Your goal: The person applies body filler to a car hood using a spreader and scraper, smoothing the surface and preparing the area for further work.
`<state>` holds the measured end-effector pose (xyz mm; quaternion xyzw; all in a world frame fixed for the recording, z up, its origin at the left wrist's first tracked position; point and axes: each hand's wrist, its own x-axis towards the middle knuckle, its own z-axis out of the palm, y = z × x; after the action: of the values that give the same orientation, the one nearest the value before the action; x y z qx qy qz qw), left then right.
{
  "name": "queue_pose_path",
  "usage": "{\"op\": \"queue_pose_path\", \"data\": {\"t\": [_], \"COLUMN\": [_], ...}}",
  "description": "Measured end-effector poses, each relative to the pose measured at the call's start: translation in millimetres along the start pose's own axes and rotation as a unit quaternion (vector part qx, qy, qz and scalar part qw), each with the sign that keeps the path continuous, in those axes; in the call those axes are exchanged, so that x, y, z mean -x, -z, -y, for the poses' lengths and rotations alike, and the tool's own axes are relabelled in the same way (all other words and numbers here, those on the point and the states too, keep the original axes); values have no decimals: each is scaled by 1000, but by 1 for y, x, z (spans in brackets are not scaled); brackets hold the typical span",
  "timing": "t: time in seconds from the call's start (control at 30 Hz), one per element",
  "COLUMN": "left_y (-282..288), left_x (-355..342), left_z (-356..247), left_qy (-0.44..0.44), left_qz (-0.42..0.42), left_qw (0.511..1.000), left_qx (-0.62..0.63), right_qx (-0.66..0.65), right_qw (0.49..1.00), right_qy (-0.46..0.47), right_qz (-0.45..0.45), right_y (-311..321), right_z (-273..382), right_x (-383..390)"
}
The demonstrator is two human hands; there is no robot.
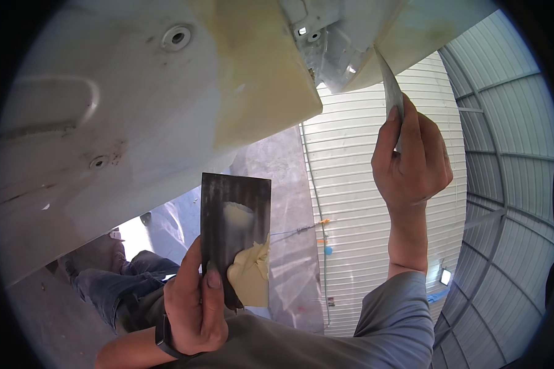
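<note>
My left hand [196, 307] grips a dark rectangular putty board [214, 200] by its lower left edge, the thumb lying on its face. A soft heap of cream putty [250, 277] sits on the board's lower right part, with a paler smear above it. Raised at the right, my right hand [412, 154] pinches a thin, pale putty spreader [388, 80], seen nearly edge-on. Its tip reaches the edge of a panel with a yellowish filler patch [431, 27]; whether it touches cannot be told. Another yellowish filler patch [258, 74] covers the end of the large whitish panel [129, 92].
Between the two filled parts lies a recess with a metal bracket [314, 18]. The large panel overhangs the left side, above my legs [104, 289]. A ribbed white wall [351, 184] with a hanging green hose [324, 270] stands behind; a grey metal frame [498, 154] is at the right.
</note>
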<state>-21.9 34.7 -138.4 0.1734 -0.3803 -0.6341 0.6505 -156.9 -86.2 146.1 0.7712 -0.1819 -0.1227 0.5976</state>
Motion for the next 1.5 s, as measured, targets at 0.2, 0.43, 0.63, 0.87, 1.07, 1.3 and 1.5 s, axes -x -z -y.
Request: {"op": "queue_pose_path", "data": {"t": [0.2, 0.43, 0.63, 0.87, 1.07, 1.3, 1.5], "left_y": [-6, -10, -9, -15, -23, -22, -28], "left_x": [-2, -3, -2, -7, -13, -15, -15], "left_z": [1, 3, -2, 2, 6, 6, 7], "left_qy": [-14, -3, 48, 12, -7, 5, -7], "left_qz": [-21, -6, 15, 1, 3, -6, -6], "left_qw": [1000, 1000, 998, 1000, 1000, 1000, 1000], "left_qx": [-8, 5, 28, -6, 1, -15, -15], "right_qx": [0, -6, -9, -39, -28, -59, -40], "right_qw": [1000, 1000, 1000, 999, 1000, 997, 999], "right_qy": [5, 10, 10, 9, -1, -11, -3], "right_qz": [17, -2, 0, 19, -14, 50, -3], "right_y": [0, -4, -2, -15, -18, -30, -25], "right_z": [-5, -11, -16, -22, -36, -34, -43], "right_x": [5, 7, 15, 24, 31, 47, 49]}}
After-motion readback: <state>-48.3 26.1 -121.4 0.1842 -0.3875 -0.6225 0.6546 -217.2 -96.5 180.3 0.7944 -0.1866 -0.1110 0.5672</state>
